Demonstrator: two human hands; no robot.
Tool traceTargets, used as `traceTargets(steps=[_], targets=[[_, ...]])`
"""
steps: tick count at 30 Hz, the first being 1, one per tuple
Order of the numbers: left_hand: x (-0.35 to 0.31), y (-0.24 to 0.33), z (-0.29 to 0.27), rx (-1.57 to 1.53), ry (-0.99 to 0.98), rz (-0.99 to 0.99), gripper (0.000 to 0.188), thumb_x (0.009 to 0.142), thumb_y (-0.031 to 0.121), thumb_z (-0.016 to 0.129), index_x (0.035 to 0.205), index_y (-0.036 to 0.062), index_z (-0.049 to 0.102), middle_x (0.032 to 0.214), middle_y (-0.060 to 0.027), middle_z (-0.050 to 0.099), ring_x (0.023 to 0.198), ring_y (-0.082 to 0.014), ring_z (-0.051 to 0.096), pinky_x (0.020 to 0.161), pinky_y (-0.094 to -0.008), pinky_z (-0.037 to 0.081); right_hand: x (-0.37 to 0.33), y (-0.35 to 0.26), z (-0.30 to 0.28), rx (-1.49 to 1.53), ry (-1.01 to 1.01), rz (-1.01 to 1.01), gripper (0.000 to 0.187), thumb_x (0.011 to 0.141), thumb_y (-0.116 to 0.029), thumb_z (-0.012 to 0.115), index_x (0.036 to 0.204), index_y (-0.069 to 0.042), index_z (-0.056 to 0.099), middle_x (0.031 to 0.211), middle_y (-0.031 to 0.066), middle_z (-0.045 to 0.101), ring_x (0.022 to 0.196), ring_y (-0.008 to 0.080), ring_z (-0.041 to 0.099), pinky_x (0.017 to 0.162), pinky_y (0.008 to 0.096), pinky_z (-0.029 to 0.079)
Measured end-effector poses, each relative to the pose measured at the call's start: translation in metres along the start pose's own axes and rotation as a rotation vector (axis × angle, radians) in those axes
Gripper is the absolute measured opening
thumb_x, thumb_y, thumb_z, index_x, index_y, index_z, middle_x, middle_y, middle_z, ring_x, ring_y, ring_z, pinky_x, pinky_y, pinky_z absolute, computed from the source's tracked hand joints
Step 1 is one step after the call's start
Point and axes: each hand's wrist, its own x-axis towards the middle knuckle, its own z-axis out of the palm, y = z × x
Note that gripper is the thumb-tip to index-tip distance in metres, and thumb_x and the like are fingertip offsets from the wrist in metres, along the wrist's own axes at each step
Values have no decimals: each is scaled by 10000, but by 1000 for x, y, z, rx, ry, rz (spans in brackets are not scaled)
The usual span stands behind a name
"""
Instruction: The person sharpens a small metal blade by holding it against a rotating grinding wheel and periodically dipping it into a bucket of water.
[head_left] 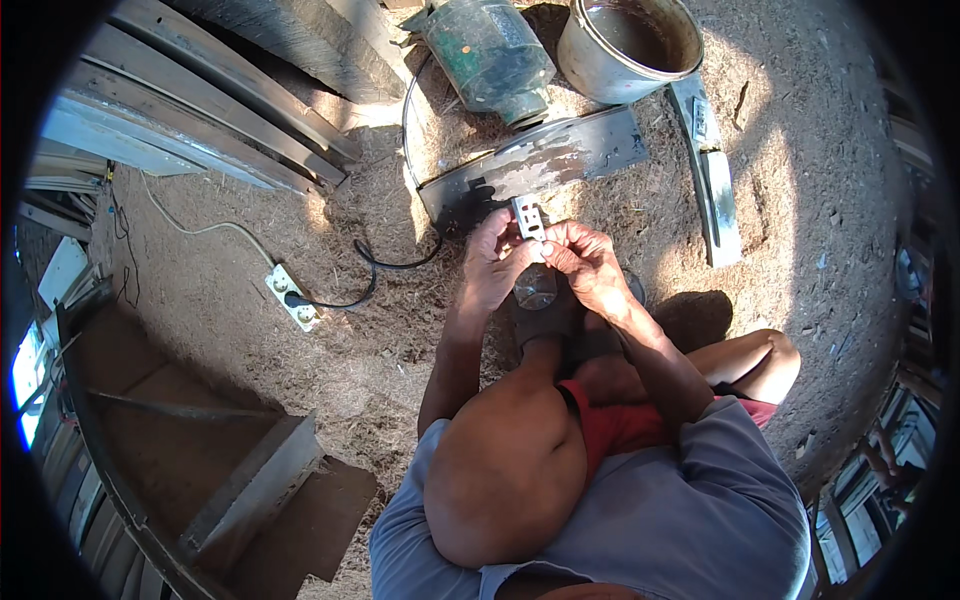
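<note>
A small pale plate with cut-out slots [528,216] is held up between my two hands, over the ground in front of my legs. My left hand [492,264] grips it from the left, with thumb and fingers closed at its lower end. My right hand [590,268] pinches at its lower right corner, fingertips pressed together close to the left thumb. Just beyond the hands lies a long dark board [585,150] with a worn, peeling surface. Below the hands, near my foot, is a round shiny thing [535,290] that I cannot make out.
A green motor-like cylinder [490,55] and a white bucket [640,72] stand at the far side. A long pale tool or bar [718,195] lies right. A power strip [292,298] with a black plug lies left. Planks [200,85] and a brown metal structure [170,440] flank the left.
</note>
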Motion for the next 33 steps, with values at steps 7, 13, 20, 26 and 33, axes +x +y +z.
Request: traceTargets(steps=[7,13,20,26,33], targets=[[-9,10,4,-134,-148,-100,629,827,-8,695,1386,0,409,1105,-54,614,998,-139,589,891,-308,492,1,-3,-3,236,-15,-33,118,933,-47,642,1037,7,644,891,27,676,813,86,599,755,240,489],[-16,3,-9,85,-169,-107,416,896,8,622,1287,-26,485,930,-86,664,856,-122,627,752,-271,499,14,-51,-37,369,-110,-106,293,889,-15,670,1168,-19,583,992,33,665,860,114,626,809,276,526],[-21,12,-21,76,-159,-67,314,966,157,556,1244,10,561,855,-76,657,750,-97,576,706,-242,474,60,-143,-67,401,-216,-165,264,900,-104,666,1131,-34,561,941,50,642,808,158,641,780,341,560],[-30,11,-45,83,-114,-33,401,892,91,674,1270,25,555,924,-34,648,826,-95,592,750,-243,468,170,-221,-95,-298,143,-201,192,967,-184,604,1122,-71,606,894,-3,633,720,97,587,706,325,545],[-48,22,-71,111,-124,-342,431,922,40,562,1347,35,493,1097,-88,668,961,-138,633,819,-284,502,282,-166,-133,-2058,-175,-208,209,780,-237,616,804,-48,703,830,168,711,808,298,705,702,396,546]])
